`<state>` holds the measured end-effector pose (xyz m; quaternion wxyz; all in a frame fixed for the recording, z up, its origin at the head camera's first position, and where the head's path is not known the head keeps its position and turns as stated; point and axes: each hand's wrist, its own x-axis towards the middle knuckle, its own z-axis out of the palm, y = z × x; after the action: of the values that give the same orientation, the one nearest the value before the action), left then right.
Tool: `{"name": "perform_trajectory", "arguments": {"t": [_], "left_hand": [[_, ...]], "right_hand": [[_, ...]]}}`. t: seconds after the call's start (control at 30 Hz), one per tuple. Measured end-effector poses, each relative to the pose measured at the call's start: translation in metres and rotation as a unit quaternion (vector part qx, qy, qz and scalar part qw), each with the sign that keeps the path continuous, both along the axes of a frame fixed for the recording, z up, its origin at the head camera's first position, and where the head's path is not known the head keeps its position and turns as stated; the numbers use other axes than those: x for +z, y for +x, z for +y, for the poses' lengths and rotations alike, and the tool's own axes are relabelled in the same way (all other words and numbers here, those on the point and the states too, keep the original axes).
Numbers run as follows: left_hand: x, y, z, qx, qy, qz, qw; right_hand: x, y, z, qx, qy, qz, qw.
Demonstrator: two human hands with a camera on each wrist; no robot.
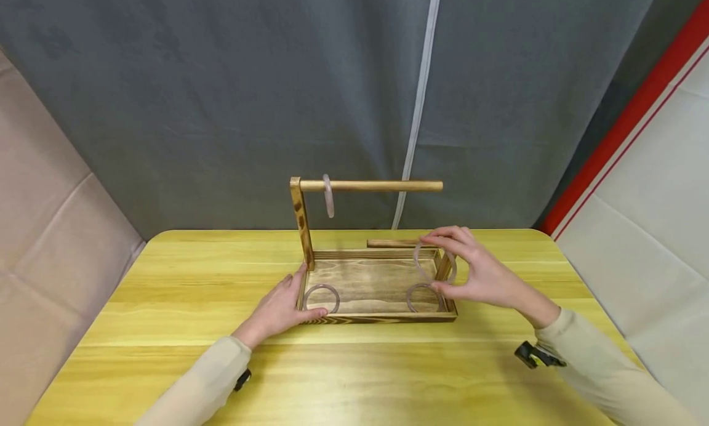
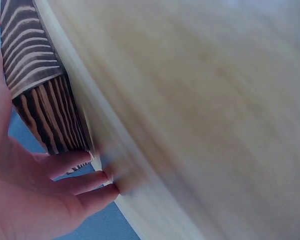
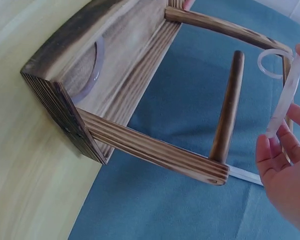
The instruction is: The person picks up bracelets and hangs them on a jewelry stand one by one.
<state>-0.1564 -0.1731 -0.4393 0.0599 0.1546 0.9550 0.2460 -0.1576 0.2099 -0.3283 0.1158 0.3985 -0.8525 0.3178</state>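
Note:
In the head view, my right hand pinches a pale translucent bangle between thumb and fingers, above the right end of a wooden tray stand. The right wrist view shows this held bangle nearly edge-on. My left hand rests against the stand's left end, fingers extended along the side and thumb at the front edge. Another bangle hangs on the stand's upper bar, near its upright. Two more lie in the tray, a left bangle and a right bangle.
A shorter, lower bar runs along the back of the stand from a short post on the right. The stand sits on a yellow wood-grain table. Behind the table hangs a grey curtain, with pale panels on both sides.

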Motion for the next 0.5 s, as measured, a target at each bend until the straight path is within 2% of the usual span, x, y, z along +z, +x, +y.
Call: {"name": "perform_trajectory", "arguments": {"t": [0.5], "left_hand": [[0.001,0.000,0.000,-0.006,0.001,0.003,1.0000]], "right_hand": [[0.015,-0.016,0.006,-0.038,-0.011,0.016,0.9991]]}}
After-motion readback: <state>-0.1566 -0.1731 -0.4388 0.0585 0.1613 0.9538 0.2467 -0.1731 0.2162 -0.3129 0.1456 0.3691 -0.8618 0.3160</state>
